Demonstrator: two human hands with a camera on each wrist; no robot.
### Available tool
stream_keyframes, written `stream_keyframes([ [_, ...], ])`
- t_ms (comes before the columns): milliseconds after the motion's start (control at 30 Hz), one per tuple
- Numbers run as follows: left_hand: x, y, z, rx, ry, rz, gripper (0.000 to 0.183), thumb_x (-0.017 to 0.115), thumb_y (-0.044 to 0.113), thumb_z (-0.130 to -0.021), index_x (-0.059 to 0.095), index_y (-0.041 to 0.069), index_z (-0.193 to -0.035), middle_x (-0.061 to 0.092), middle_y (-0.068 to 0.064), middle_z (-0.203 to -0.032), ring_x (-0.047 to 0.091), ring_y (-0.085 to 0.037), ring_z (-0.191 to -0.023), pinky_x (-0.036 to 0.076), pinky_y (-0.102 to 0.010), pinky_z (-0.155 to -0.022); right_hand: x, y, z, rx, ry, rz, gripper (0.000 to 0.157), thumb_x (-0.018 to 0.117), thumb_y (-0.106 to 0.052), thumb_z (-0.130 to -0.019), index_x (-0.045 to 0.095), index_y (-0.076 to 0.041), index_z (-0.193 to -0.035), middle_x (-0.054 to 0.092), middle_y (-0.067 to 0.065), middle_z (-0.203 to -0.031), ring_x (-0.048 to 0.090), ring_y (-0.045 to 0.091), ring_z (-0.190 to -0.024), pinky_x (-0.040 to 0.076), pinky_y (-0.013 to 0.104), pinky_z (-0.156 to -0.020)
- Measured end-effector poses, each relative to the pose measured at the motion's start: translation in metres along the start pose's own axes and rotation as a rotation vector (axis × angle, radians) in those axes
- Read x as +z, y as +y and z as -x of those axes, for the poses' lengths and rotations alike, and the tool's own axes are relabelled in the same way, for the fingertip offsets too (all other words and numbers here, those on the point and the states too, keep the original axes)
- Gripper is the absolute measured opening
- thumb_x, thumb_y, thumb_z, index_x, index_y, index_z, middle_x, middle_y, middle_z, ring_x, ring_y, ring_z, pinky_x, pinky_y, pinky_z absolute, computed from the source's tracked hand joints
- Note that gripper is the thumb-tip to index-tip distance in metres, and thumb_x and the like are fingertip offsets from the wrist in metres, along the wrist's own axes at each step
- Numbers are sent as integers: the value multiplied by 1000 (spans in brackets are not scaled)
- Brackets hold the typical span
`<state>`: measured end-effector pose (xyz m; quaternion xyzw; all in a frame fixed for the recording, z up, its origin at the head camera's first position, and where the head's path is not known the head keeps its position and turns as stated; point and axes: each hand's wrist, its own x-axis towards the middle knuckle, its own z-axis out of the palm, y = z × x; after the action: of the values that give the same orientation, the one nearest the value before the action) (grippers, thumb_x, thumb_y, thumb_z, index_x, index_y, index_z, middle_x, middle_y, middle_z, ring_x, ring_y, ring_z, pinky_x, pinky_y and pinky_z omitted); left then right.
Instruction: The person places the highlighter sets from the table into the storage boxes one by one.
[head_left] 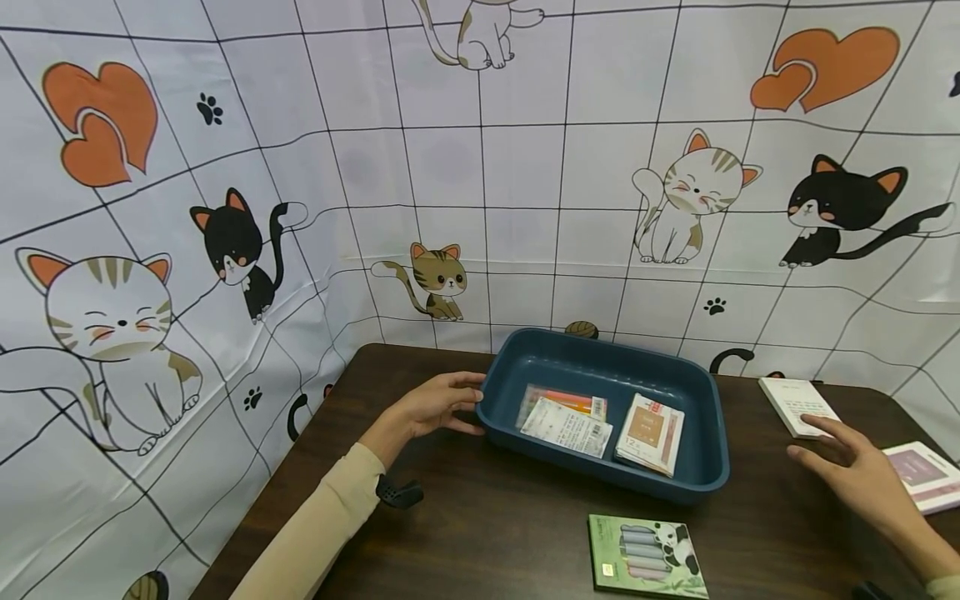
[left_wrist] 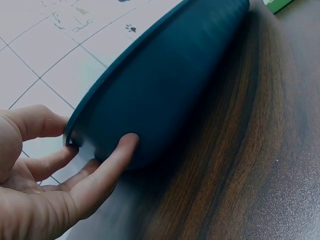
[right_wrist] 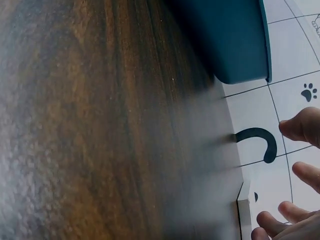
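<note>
My left hand holds the left end of a dark blue plastic bin, its fingertips spread over the rim and outer wall. The bin's outer side fills much of the left wrist view. Inside lie a clear packet with orange strips, a printed white slip and a stack of cards with a brown square. At the right, my right hand has its fingers apart and holds nothing, with fingertips right by the edge of a thin white box.
A green box with pens and a panda on it lies in front of the bin. Beyond my right hand is a white box with a purple panel. The dark wooden table meets a cat-print cloth behind and at left.
</note>
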<state>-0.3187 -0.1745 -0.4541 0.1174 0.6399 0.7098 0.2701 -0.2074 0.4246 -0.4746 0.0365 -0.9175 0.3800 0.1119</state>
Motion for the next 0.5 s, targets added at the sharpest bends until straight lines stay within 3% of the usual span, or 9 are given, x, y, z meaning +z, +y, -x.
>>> stream_keyframes([
  [33, 0, 0, 0, 0, 2, 0, 55, 58, 6, -104, 36, 1, -155, 49, -29, -142, 57, -41, -123, 56, -60, -87, 1, 1, -1, -1, 4, -1, 69, 72, -28, -98, 40, -7, -156, 27, 35, -156, 49, 4, -122, 36, 2, -71],
  [100, 0, 0, 0, 0, 3, 2, 55, 58, 6, -104, 37, 2, -154, 50, -29, -142, 57, -41, -124, 56, -60, -87, 2, 2, -3, -2, 7, -11, 70, 72, -27, -98, 39, -5, -156, 27, 35, -156, 51, 30, -130, 36, 2, -71],
  [133, 0, 0, 0, 1, 2, 1, 55, 58, 6, -104, 37, 1, -154, 50, -29, -142, 57, -41, -124, 56, -60, -87, 2, 2, -4, -3, 9, -13, 70, 72, -27, -98, 39, -4, -156, 26, 35, -156, 50, 35, -131, 35, 2, -71],
  [167, 0, 0, 0, 2, 1, 1, 55, 58, 7, -104, 37, 1, -154, 50, -29, -142, 57, -41, -123, 55, -60, -87, 2, 2, -5, -1, 7, -13, 71, 71, -27, -99, 38, -3, -156, 25, 36, -157, 45, 48, -132, 34, 1, -71],
  [267, 0, 0, 0, 6, -3, -3, 55, 58, 7, -104, 37, 0, -154, 50, -29, -142, 58, -41, -123, 56, -60, -87, 1, 3, -7, -10, 9, -15, 71, 71, -26, -99, 36, 2, -155, 23, 37, -157, 37, 67, -125, 32, 3, -69],
  [500, -1, 0, 0, -1, -6, -5, 56, 58, 7, -104, 36, 1, -155, 50, -28, -142, 58, -39, -122, 56, -59, -87, 2, 8, -9, -15, 37, 3, 71, 70, -27, -99, 37, 6, -152, 23, 39, -155, 37, 68, -123, 31, 1, -73],
])
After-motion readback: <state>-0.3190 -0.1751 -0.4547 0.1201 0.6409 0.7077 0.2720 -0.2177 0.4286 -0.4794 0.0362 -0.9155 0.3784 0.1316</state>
